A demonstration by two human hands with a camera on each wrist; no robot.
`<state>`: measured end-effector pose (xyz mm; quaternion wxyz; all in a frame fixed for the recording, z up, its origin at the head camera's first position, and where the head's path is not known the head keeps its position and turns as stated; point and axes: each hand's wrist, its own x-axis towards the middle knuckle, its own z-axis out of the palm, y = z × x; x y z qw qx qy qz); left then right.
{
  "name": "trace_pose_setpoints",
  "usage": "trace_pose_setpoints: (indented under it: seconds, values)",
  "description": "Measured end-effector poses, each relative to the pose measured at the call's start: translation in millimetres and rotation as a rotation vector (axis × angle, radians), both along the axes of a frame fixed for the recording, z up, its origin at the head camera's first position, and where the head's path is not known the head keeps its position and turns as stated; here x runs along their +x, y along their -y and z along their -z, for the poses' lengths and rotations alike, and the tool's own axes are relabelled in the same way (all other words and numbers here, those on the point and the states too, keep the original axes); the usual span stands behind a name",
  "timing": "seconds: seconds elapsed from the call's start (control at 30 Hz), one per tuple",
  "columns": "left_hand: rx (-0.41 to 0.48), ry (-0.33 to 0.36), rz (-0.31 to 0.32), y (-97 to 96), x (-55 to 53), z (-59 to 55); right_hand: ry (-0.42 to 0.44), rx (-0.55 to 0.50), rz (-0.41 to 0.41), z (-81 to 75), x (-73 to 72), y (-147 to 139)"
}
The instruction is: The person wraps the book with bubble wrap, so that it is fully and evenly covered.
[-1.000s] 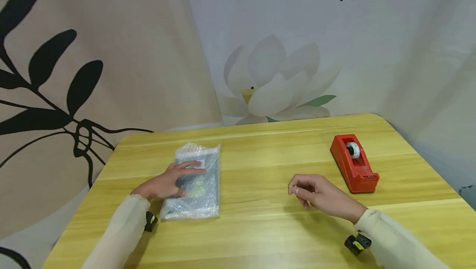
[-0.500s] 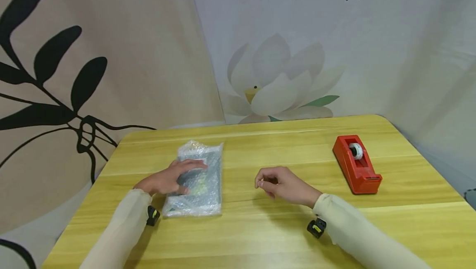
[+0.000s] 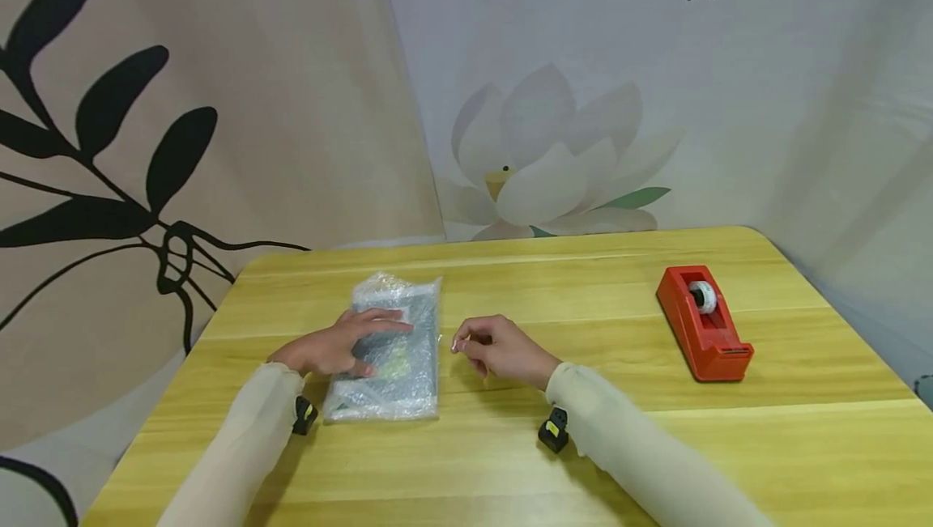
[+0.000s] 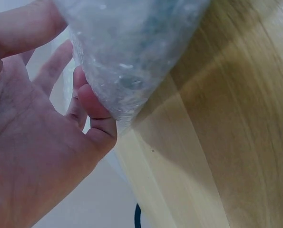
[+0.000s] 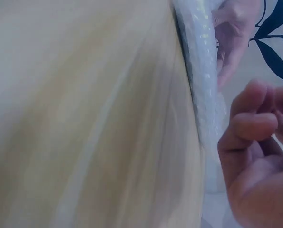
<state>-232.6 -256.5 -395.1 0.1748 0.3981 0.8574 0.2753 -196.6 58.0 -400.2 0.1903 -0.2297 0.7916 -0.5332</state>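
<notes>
A flat package in bubble wrap (image 3: 415, 381) lies on the left part of the table, with something dark and a yellowish patch showing through. My left hand (image 3: 338, 346) rests on its left side, fingers spread over the top. In the left wrist view the thumb and fingers lie along the edge of the bubble wrap (image 4: 131, 52). Just right of the package is my right hand (image 3: 503, 346), thumb and index finger pinched together. A tiny shiny, clear bit, like a piece of tape (image 3: 455, 346), shows at those fingertips; most of it is hidden or too thin to see.
A red tape dispenser (image 3: 703, 329) with a white-cored roll stands at the right of the wooden table (image 3: 554, 462). Behind the table hangs a printed cloth (image 3: 328, 106) with leaves and a flower. Each wrist carries a small black camera (image 3: 553, 430).
My right hand has moved left across the table, from near the tape dispenser to the package's right edge, still pinching. The left hand stays on the package. The head view has shifted slightly.
</notes>
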Motion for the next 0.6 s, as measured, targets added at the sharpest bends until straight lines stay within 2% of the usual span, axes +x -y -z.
trace_pose_setpoints:
  seconds: [0.3,0.6]
  values:
    - [-0.016,0.045,-0.005,0.2,-2.1,-2.7,0.045,-0.006,-0.014,-1.3,-0.8,34]
    - [-0.058,0.086,-0.027,-1.0,-2.2,-6.6,0.125,0.014,0.071,-1.3,-4.6,71]
